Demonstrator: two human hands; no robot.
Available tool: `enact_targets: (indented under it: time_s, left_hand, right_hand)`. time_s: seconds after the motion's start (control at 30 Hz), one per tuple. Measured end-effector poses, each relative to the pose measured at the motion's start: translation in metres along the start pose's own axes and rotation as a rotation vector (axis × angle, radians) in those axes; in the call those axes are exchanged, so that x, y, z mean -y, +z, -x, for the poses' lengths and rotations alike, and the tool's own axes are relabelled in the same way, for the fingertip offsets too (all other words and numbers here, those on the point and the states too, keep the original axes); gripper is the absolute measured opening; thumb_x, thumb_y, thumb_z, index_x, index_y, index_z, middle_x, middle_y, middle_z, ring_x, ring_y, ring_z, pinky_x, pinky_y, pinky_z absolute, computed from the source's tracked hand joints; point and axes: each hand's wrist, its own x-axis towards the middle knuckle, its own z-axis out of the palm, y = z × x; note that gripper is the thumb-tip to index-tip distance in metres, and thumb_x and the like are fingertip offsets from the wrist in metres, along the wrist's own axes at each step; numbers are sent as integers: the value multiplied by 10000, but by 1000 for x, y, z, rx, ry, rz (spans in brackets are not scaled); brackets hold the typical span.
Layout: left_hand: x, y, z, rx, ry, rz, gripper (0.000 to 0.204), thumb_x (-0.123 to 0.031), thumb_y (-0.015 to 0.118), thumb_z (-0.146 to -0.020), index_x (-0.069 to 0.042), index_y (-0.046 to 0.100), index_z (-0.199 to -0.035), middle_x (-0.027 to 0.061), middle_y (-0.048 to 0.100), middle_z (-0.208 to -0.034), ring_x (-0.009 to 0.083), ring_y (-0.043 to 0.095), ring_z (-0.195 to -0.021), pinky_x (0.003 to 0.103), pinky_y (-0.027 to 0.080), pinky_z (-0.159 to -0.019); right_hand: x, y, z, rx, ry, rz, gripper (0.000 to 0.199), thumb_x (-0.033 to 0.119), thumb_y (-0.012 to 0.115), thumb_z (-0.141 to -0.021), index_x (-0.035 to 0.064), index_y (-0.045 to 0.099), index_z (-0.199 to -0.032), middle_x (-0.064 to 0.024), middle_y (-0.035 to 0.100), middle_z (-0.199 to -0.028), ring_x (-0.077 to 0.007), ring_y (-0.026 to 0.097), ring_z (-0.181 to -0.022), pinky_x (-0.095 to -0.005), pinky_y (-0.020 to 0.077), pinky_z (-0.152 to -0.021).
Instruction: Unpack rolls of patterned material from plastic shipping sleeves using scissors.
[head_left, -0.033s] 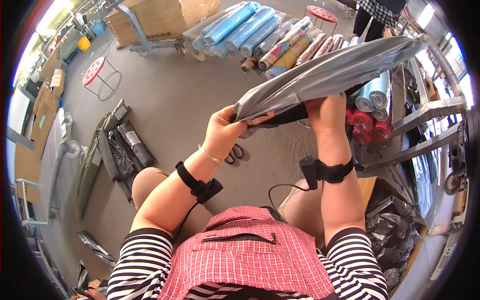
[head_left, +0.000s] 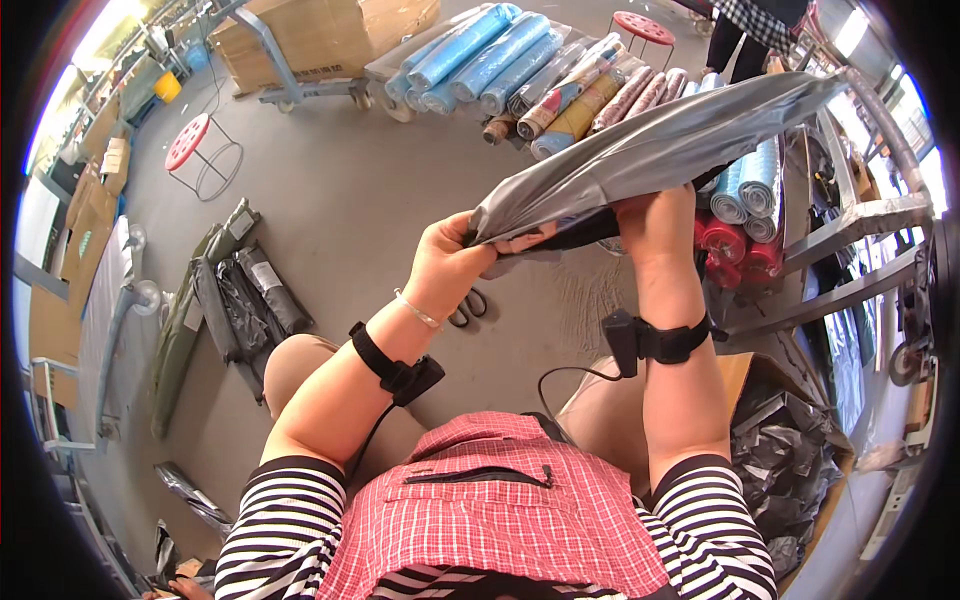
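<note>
A long grey plastic bag (head_left: 640, 155) is held up before me, slanting from its near left end up to the far right. My left hand (head_left: 455, 245) is closed round its left edge, with the thumb toward me and some fingertips showing below the fold. My right hand (head_left: 652, 212) reaches up beneath the bag's lower edge, and the plastic hides its fingers. Dark material (head_left: 580, 232) shows under the grey sheet between my hands. A pair of scissors (head_left: 468, 308) lies on the floor below my left hand, its handles showing.
Dark wrapped rolls (head_left: 255, 290) lie on the floor to the left. Blue and patterned rolls (head_left: 500, 65) are stacked ahead. A cardboard box (head_left: 740, 385) of crumpled black plastic (head_left: 785, 465) stands by my right side, near a metal frame (head_left: 860, 235). A red stool (head_left: 187, 143) stands far left.
</note>
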Motion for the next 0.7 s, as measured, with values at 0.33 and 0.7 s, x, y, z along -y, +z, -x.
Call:
enact_targets:
  time_s: [0.33, 0.7]
  left_hand:
    - [-60, 8, 18, 538, 241, -512, 274, 124, 616, -656, -14, 700, -877, 58, 684, -945, 180, 625, -828, 293, 500, -726]
    - [-91, -39, 5, -45, 479, -957, 171, 40, 611, -675, -6, 612, -840, 103, 587, -812, 242, 572, -723, 333, 469, -679]
  right_hand:
    - [-5, -32, -11, 234, 112, -66, 369, 267, 533, -990, 57, 530, -1293, -93, 618, -1206, -239, 612, -1099, -414, 512, -943]
    - [11, 1, 0, 139, 458, -38, 327, 316, 595, -949, 37, 613, -1118, -75, 681, -944, -190, 668, -817, -342, 561, -767]
